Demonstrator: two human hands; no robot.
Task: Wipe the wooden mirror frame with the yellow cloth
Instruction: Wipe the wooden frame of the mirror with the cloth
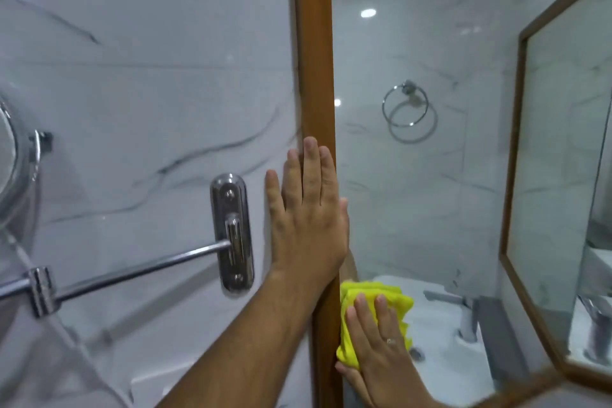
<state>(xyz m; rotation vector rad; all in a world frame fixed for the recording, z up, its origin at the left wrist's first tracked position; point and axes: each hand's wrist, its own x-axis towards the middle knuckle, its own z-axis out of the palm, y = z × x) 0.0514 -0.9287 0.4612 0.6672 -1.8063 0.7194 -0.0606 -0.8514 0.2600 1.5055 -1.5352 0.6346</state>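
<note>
The wooden mirror frame (314,43) runs upright through the middle of the view, with marble wall on its left and mirror glass on its right. My left hand (306,219) lies flat and open across the frame and the wall, fingers pointing up. Lower down, my right hand (377,351) presses the bunched yellow cloth (377,295) against the glass right at the frame's inner edge. The cloth touches the wood on its left side. A ring shows on one finger of that hand.
A chrome towel bar (139,268) with an oval wall plate (232,232) juts from the marble wall left of the frame. A round chrome mirror (13,169) sits at the far left. The glass reflects a towel ring (405,106), a basin and tap (463,311). Another wood-framed panel (511,142) angles in at right.
</note>
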